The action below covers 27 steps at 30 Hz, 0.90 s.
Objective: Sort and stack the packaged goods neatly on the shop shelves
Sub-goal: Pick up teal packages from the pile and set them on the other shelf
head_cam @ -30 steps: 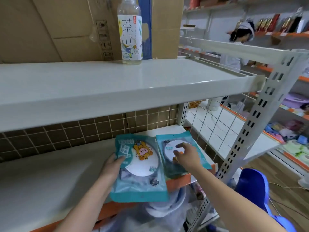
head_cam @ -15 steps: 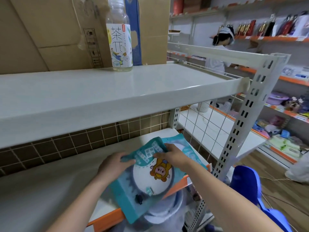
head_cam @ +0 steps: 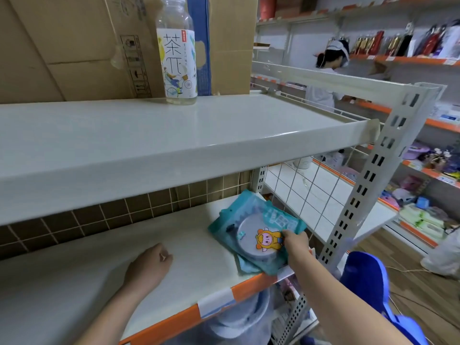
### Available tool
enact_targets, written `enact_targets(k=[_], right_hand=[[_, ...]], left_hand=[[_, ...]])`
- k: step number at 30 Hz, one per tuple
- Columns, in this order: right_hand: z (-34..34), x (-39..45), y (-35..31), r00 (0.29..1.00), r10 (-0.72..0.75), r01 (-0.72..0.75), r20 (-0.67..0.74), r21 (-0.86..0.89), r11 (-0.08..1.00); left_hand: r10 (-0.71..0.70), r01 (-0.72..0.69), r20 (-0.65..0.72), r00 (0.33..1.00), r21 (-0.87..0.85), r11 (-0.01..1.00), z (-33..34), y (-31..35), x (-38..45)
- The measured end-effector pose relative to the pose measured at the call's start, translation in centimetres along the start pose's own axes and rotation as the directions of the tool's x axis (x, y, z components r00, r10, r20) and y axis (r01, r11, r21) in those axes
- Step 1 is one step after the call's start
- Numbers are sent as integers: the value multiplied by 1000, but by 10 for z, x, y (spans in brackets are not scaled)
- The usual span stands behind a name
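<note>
Two teal packets with a white disc and a cartoon sticker lie stacked at the right end of the lower white shelf (head_cam: 104,265). The top packet (head_cam: 254,227) lies askew over the bottom packet (head_cam: 245,266), whose corner shows at the front edge. My right hand (head_cam: 296,241) rests on the top packet's right edge, fingers pinching it. My left hand (head_cam: 149,266) lies on the bare shelf to the left, loosely curled, holding nothing.
A tea bottle (head_cam: 177,53) stands on the upper shelf (head_cam: 149,135) before cardboard boxes (head_cam: 62,46). A wire grid panel (head_cam: 306,192) and perforated upright (head_cam: 361,185) bound the right end. A blue chair (head_cam: 366,280) is below right. A person (head_cam: 328,70) stands at far shelves.
The second packet went from both hands onto the first one at the shelf's right end. My left hand let go and drew back left onto the bare shelf.
</note>
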State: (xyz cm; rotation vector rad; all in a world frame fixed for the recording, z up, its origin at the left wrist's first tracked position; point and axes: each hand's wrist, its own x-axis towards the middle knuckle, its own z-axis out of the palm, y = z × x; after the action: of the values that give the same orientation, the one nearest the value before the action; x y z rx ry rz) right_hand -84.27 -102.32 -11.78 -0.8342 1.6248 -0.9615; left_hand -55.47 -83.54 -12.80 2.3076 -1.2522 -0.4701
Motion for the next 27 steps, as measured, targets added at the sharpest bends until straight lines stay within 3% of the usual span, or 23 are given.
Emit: enact_targets(k=[3,5,8,10,15,18,20,23,27], right_hand=[[1,1,3,992,-111,97,-54,-205,974],[2,-2,3,973,-220,174,-74,-395,902],[1,-8,1,922,-384,223,-53,-737,638],[4,-12,1,894,-448,271,12,-811,519],[25,-32,0,814,-560,470,156,-743,477],[43,-55,5,780,-538,625,320,-445,641],[54,-72,8,747,-526,660,406,-358,660],[70,-96,12,680,-397,681,617,-332,652],[87,-134,24,488,-201,762,850,-302,572]], left_hand=[[-24,22,32,999,73,997,3,-11,-3],[-25,21,34,999,106,994,3,-14,-6],[-18,11,67,998,110,994,2,-17,-8],[-13,1,115,993,110,994,0,-17,-12],[-54,49,100,994,57,997,-7,-15,-33],[-130,131,34,991,-50,990,-15,-20,-58],[-170,164,-49,984,-104,981,-24,-26,-77],[-231,204,-191,954,-150,967,-40,-36,-106],[-278,243,-318,906,-146,959,-65,-49,-143]])
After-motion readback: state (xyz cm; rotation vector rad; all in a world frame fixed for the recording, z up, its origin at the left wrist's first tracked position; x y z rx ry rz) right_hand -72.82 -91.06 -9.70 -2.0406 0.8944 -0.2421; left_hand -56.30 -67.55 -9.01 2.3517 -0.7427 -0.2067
